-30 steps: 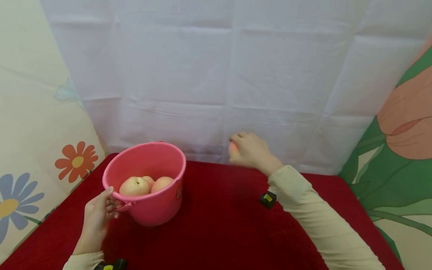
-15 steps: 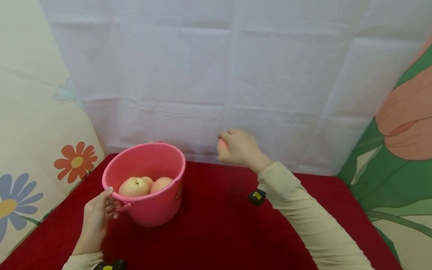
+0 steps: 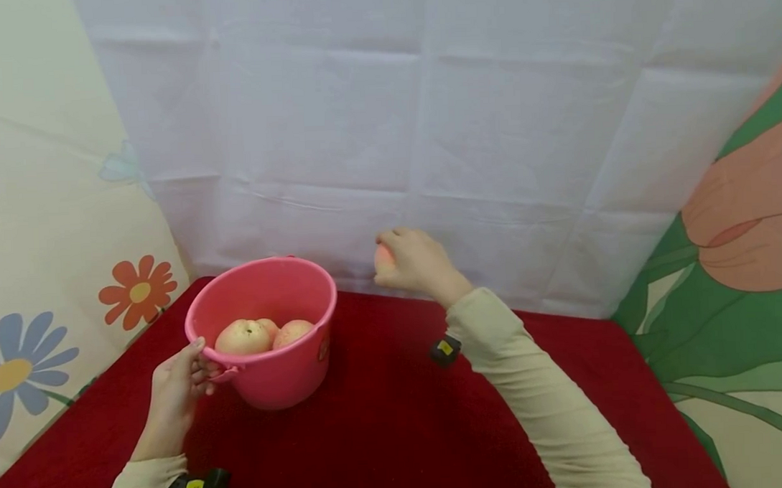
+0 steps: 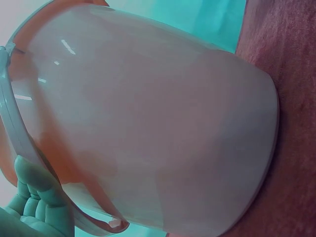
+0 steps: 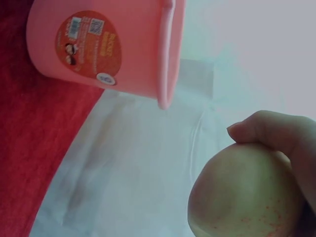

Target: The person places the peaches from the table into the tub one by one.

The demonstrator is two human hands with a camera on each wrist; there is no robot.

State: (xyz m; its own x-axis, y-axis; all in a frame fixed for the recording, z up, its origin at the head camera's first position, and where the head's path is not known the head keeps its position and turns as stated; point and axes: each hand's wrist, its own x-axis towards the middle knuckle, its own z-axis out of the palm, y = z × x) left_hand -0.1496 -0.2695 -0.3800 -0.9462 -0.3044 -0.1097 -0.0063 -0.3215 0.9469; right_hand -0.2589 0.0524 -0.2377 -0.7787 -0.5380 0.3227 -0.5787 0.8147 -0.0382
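A pink bucket [image 3: 279,381] stands at the left of the red-covered table with several peaches [image 3: 244,337] inside. My left hand [image 3: 176,384] grips the bucket's near-left rim by its handle; in the left wrist view the thumb [image 4: 34,173] lies against the rim. Up and to the right of the bucket, my right hand [image 3: 420,263] holds another peach [image 3: 384,258] in the air. The right wrist view shows this peach [image 5: 242,192] close up, the thumb over its top, apart from the bucket [image 5: 98,44]. Most of the right fingers are hidden there.
A red cloth [image 3: 384,416] covers the table. White sheeting [image 3: 335,131] hangs behind its back edge. Flower-printed fabric stands at the left [image 3: 34,213] and the right [image 3: 756,332]. An oval label [image 5: 89,44] is on the bucket's side.
My right hand has moved left toward the bucket, carrying the peach. The left hand and the bucket have stayed in place.
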